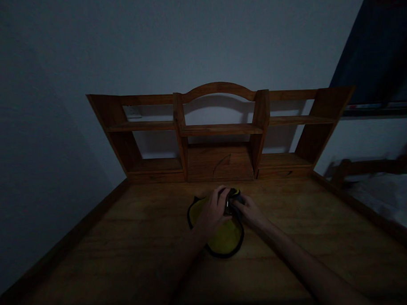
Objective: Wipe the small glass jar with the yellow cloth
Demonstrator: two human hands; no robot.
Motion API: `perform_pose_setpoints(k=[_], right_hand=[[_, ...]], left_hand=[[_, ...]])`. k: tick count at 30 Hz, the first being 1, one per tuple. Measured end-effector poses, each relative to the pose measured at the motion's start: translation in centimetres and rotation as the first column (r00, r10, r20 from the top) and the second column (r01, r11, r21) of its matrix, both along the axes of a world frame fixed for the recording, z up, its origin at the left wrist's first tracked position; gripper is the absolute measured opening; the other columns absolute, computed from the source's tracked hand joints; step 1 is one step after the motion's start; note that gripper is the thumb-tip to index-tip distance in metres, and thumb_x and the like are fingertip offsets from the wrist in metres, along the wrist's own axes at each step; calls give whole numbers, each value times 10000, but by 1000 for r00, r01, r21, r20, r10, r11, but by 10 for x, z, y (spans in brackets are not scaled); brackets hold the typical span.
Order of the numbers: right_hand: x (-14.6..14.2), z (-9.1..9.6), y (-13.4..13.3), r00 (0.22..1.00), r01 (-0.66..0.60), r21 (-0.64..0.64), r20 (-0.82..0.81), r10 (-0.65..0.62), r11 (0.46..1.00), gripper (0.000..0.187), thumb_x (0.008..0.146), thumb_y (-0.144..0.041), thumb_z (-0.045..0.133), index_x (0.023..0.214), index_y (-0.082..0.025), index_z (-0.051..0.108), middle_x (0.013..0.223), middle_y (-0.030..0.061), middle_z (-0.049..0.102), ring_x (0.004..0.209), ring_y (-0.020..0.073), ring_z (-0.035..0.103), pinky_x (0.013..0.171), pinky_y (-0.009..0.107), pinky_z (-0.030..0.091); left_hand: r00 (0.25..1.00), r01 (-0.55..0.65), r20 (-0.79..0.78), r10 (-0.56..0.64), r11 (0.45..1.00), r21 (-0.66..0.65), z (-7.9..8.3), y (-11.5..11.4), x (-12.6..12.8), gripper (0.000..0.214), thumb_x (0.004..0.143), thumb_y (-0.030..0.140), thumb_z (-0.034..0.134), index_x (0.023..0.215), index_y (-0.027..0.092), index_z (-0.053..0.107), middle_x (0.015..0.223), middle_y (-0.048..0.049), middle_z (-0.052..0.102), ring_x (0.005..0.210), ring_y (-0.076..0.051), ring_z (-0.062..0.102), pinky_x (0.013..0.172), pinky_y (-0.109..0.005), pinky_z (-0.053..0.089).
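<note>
A yellow cloth with a dark edge (226,238) lies flat in the middle of the wooden desk (126,244). Both hands meet over its far end. My left hand (212,213) curls its fingers round a small dark object (234,199) held above the cloth. My right hand (248,209) grips the same object from the right side. The light is dim and I cannot make out what the object is.
A wooden shelf unit (219,129) with several open compartments stands along the back of the desk against a pale wall. A raised lip runs down the desk's left and right edges. A bed with white bedding (388,199) sits to the right.
</note>
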State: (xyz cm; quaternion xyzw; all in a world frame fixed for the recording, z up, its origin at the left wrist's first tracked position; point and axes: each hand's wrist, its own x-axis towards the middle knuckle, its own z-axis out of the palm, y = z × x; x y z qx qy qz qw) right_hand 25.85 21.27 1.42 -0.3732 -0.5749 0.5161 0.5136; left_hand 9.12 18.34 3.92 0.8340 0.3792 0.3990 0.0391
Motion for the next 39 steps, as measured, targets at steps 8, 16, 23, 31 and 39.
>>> perform_pose_setpoints(k=[8,16,23,31,39], right_hand=[[-1,6,-5,996,32,35,80,-34,999,313,758,-371,634,953,-125,643,853,42,671,780,204,600,703,287,474],[1,12,-10,973,125,15,194,-125,992,335,740,-441,645,802,-113,673,723,27,656,684,195,593,591,255,442],[1,10,-9,968,170,-18,188,-163,985,374,709,-462,670,799,-100,708,723,44,676,682,215,624,585,270,458],[-1,9,-7,973,158,-15,170,-153,987,348,706,-428,666,831,-106,705,768,54,701,738,239,654,654,312,497],[0,11,-8,966,161,34,202,-164,986,239,703,-326,644,797,-110,683,714,33,674,654,200,618,595,275,467]], left_hand=[[999,-27,-43,28,1000,9,0,-2,1,930,654,177,780,1403,241,233,1374,-127,353,1289,-309,410,1039,-477,432],[999,-29,-44,31,999,31,-3,1,2,934,642,177,790,1397,237,242,1355,-135,372,1278,-315,431,1021,-482,449],[999,-38,-37,39,999,18,-1,-2,1,940,650,191,788,1408,237,235,1370,-128,359,1281,-297,423,1031,-463,443],[999,-25,-45,27,999,37,-2,2,1,969,616,186,810,1405,240,250,1366,-124,386,1280,-301,410,1044,-473,421],[998,-52,-24,53,998,26,-2,0,0,940,614,203,811,1385,251,276,1313,-106,417,1225,-301,457,1015,-467,440]])
